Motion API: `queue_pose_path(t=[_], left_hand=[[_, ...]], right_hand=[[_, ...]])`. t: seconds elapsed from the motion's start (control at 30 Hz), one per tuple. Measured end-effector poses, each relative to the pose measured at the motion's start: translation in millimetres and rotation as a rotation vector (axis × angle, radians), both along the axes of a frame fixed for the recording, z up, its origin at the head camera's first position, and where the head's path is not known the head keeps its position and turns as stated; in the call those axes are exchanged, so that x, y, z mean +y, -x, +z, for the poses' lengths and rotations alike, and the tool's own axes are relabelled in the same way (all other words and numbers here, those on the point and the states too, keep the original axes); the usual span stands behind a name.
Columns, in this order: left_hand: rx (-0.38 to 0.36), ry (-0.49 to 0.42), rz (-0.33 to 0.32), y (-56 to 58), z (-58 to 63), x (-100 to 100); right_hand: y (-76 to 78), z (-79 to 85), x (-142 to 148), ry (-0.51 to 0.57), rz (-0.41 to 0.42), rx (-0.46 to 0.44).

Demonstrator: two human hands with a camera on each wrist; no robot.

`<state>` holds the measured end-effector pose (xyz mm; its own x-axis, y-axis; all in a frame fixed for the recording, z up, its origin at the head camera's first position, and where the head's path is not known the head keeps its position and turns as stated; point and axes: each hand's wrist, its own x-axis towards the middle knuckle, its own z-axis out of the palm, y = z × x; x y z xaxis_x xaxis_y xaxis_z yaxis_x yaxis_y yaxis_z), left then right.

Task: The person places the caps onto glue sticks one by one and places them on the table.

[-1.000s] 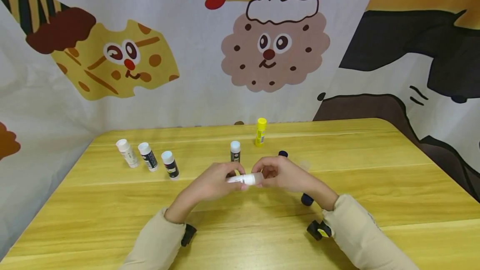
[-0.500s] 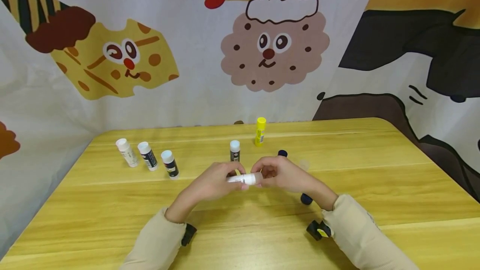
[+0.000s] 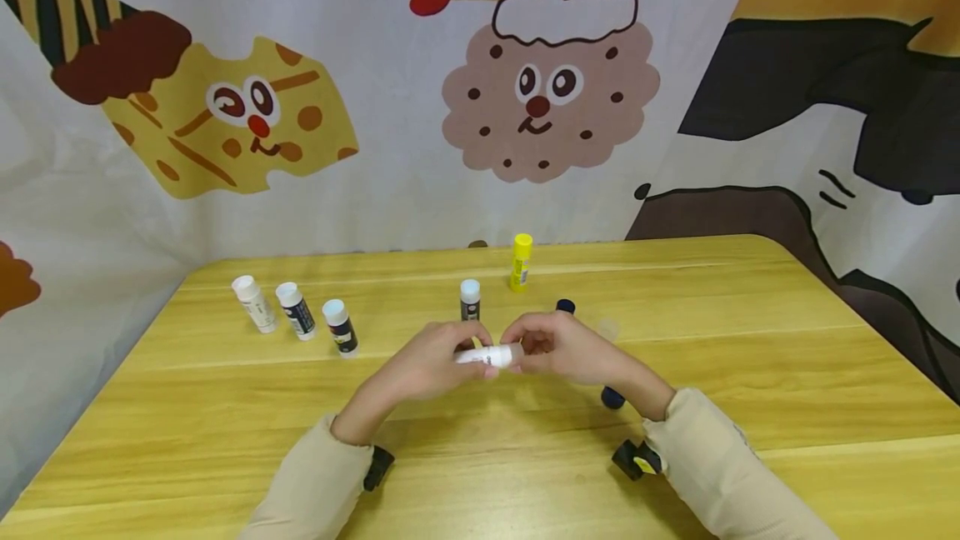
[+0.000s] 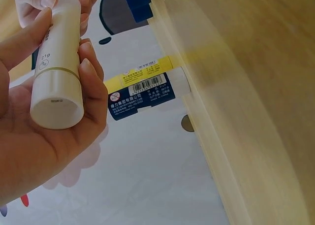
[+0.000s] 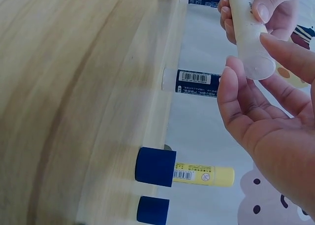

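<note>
Slightly turned white tube, 2 steady hands

Wooden table; upright glue sticks; blue caps

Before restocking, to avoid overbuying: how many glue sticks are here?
6: three sticks at left, one stick behind the hands, the yellow stick farther back, the held stick. Hands may hide more.

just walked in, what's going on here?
A person's left hand grips a white tube sideways above the table, while the right hand pinches its frosted end. Beyond them stand a yellow tube and a dark-labelled tube; three more tubes stand off to the left.
</note>
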<state>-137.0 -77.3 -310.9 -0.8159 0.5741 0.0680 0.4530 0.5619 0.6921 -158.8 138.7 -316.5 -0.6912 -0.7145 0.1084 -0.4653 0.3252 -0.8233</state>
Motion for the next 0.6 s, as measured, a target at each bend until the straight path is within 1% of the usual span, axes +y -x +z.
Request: queue_pose_path(t=[0.37, 0.6], left_hand=[[0.002, 0.001, 0.006, -0.8, 2.0, 1.7], [0.007, 0.007, 0.003, -1.7, 4.5, 3.2]], right_hand=[[-2.6, 3.3, -1.9, 0.001, 0.005, -0.005], [-5.1, 5.3, -2.7, -0.007, -0.009, -0.009]])
